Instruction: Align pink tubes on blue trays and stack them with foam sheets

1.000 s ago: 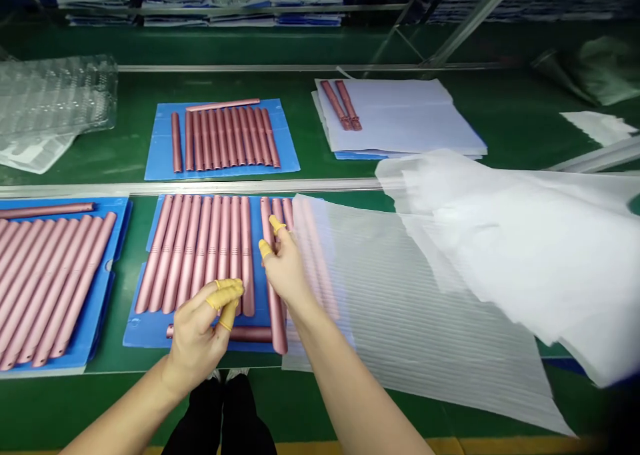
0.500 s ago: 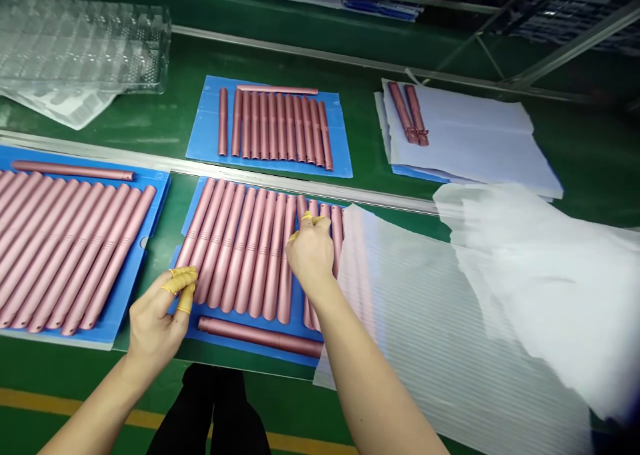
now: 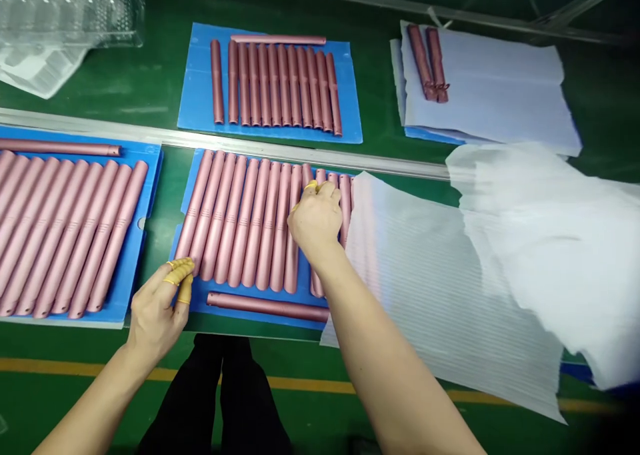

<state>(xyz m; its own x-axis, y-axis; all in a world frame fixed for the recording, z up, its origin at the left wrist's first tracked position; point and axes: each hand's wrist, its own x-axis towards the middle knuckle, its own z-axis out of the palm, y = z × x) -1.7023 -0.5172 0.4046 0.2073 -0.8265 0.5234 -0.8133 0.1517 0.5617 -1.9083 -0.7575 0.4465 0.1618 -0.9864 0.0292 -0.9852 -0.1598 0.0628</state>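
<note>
A row of pink metal tubes lies side by side on a blue sheet in front of me. My left hand, with yellow finger cots, pinches the lower end of the leftmost tube. Further right, my right hand is closed over the upper part of another pink tube; its fingertips are partly hidden. One tube lies crosswise along the near edge. A translucent white foam sheet covers the row's right end.
At left, another blue sheet carries more pink tubes. Behind the metal rail are a blue sheet with tubes and white sheets with two dark red tubes. Clear plastic trays stand at the back left. Crumpled white foam lies at right.
The camera view has tilted downward, so the table sits higher in the picture. Both hands keep nearly the same places on the tubes.
</note>
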